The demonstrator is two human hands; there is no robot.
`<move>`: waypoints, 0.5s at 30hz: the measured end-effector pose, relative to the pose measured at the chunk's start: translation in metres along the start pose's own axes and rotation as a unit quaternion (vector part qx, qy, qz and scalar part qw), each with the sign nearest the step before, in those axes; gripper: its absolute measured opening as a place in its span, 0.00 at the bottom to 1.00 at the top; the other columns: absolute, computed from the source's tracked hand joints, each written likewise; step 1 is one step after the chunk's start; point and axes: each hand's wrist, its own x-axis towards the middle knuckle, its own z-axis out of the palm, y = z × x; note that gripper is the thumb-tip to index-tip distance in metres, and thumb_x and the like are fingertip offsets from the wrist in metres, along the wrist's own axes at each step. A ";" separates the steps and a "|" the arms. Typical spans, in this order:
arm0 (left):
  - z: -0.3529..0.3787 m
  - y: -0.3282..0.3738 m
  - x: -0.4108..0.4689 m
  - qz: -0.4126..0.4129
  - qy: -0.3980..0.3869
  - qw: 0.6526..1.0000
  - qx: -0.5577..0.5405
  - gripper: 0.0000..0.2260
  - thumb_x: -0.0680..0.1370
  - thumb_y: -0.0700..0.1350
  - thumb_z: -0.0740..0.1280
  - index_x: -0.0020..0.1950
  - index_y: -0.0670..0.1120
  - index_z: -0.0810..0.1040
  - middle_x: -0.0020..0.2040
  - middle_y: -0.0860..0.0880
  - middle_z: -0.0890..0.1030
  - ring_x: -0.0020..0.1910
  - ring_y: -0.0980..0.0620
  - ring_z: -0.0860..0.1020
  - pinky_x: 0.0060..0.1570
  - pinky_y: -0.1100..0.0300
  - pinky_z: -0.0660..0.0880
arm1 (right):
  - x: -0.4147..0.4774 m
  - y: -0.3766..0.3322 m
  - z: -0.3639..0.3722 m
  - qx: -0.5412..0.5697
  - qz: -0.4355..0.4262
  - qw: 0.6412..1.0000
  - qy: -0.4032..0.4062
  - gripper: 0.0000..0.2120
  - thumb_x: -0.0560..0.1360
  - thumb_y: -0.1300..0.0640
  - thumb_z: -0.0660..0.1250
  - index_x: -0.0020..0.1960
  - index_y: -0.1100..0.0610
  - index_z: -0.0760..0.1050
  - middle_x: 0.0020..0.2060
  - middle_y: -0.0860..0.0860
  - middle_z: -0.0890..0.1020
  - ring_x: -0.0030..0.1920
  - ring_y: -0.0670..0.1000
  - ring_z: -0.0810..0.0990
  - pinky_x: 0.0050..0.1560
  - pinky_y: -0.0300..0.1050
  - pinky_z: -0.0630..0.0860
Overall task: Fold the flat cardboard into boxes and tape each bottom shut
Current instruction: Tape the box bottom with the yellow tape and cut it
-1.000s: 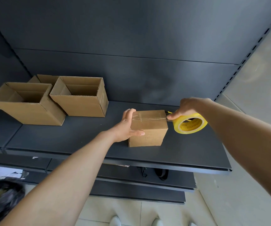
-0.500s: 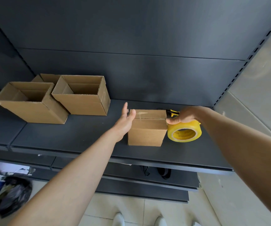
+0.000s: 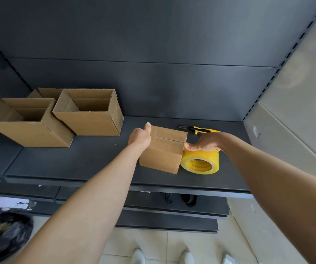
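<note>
The small box (image 3: 162,153) stands closed side up near the front edge of the dark shelf (image 3: 96,159), a little right of the view's centre. A strip of clear tape (image 3: 167,137) runs along its top seam. The left hand (image 3: 140,137) holds the box from its 9 o'clock side: the thumb lies straight along the far-left top edge, and the other fingers curl against the left wall, mostly hidden behind the back of the hand. At the box's 3 o'clock, touching its right wall, the yellow tape roll (image 3: 201,162) stands on its edge with its core facing the camera. The right hand (image 3: 203,144) grips the roll from above, with its fingers curled over the far side and the thumb tip at the box's top right corner. A yellow and black utility knife (image 3: 201,129) lies on the shelf at 1 o'clock from the box, apart from it. At 10 o'clock, well apart, two open boxes (image 3: 90,113) sit side by side with their mouths up, and a third one (image 3: 48,91) peeks out behind them. Below the shelf, at 7 o'clock, a black bag (image 3: 6,231) lies on the floor.
</note>
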 end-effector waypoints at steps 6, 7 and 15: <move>0.000 0.002 -0.003 0.013 0.056 0.991 0.122 0.31 0.79 0.66 0.46 0.56 0.42 0.73 0.54 0.46 0.77 0.54 0.45 0.76 0.47 0.55 0.70 | -0.003 -0.001 0.008 0.039 -0.020 0.999 0.028 0.51 0.65 0.22 0.47 0.74 0.58 0.63 0.74 0.53 0.62 0.71 0.58 0.65 0.63 0.48 0.67; 0.002 0.002 -0.004 0.041 0.111 0.982 0.150 0.30 0.79 0.66 0.48 0.57 0.41 0.73 0.56 0.44 0.76 0.55 0.44 0.75 0.49 0.53 0.72 | -0.004 -0.002 0.010 0.051 -0.018 0.998 0.027 0.52 0.64 0.22 0.47 0.74 0.58 0.62 0.75 0.53 0.62 0.71 0.58 0.65 0.65 0.50 0.67; 0.024 0.003 -0.042 0.264 0.169 0.881 0.354 0.38 0.72 0.72 0.55 0.66 0.42 0.68 0.63 0.44 0.70 0.63 0.44 0.67 0.59 0.50 0.63 | -0.006 -0.015 0.022 0.188 -0.031 0.981 -0.041 0.46 0.68 0.27 0.59 0.73 0.59 0.64 0.67 0.55 0.72 0.65 0.58 0.73 0.64 0.52 0.71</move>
